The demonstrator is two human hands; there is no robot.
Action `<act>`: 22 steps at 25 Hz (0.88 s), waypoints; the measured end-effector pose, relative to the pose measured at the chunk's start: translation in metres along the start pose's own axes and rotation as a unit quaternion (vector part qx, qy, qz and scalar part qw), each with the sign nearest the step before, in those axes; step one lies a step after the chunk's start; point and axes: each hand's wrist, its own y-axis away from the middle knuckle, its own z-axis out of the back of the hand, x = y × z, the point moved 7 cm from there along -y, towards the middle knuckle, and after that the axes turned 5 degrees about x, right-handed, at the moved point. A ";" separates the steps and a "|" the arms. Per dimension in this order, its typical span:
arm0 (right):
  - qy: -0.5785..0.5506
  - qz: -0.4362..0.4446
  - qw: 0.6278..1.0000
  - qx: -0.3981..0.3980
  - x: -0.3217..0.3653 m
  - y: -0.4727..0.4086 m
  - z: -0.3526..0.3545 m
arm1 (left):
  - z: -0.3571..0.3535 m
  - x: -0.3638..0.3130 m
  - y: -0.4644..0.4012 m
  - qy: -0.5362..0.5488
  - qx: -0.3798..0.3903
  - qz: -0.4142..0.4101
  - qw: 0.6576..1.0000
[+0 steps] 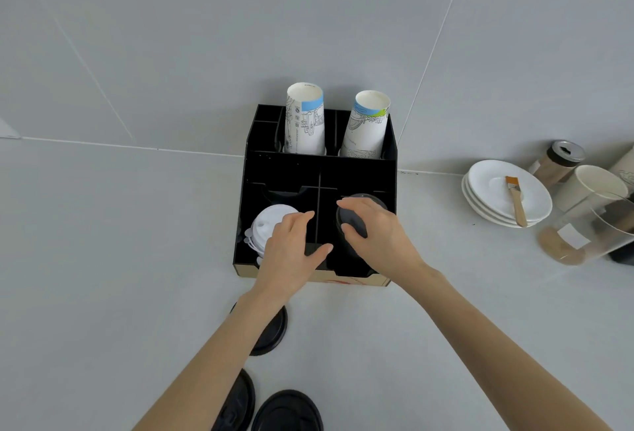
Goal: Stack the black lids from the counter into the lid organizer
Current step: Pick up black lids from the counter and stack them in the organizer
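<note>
Black lid organizer (pixel 322 166) at counter's back wall. One black lid (pixel 355 216) tilted over front-right compartment. Three more black lids lie flat on counter: (pixel 271 329), (pixel 238 403), (pixel 288 411).

soft, even daylight fills the room, bright but flat. shadows under the organizer (pixel 319 170) and plates (pixel 497 187) are faint. no hard glare. wide-angle bending curves the wall seams near the edges; the corners look slightly smeared.
</note>
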 end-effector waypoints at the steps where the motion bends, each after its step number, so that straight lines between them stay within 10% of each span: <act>1: -0.018 0.003 1.000 -0.001 0.008 0.004 -0.005 | 0.006 0.006 0.007 0.002 -0.005 0.002 1.000; 22: -0.050 -0.125 0.978 0.160 0.005 0.068 -0.153 | 0.003 0.129 0.100 -0.011 0.093 0.144 0.985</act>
